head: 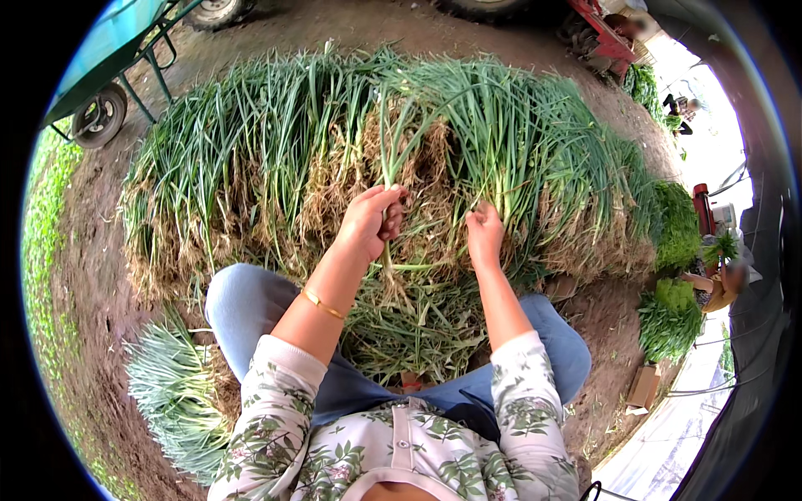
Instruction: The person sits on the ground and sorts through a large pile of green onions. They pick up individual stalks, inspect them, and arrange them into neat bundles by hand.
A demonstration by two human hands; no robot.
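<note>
My left hand (374, 220) is closed around the pale stem of a green onion (393, 164). The leaves of that onion point away from me, and its roots hang below my fist. To the right, apart from this stalk, my right hand (485, 237) has thumb and fingers drawn together. Something thin and pale may be between the fingertips, but it is too small to tell. Beyond both hands lies a long heap of green onions (269, 134) with brown, soil-covered roots towards me. Stripped leaves (416, 335) lie in a pile between my knees.
At my left sits a bundle of cleaner green onions (182, 388) on bare soil. A green wheelbarrow (94, 69) stands at the far left. Bright green bunches (673, 319) lie at the right near another person (720, 288). A cardboard box (643, 386) rests on the ground there.
</note>
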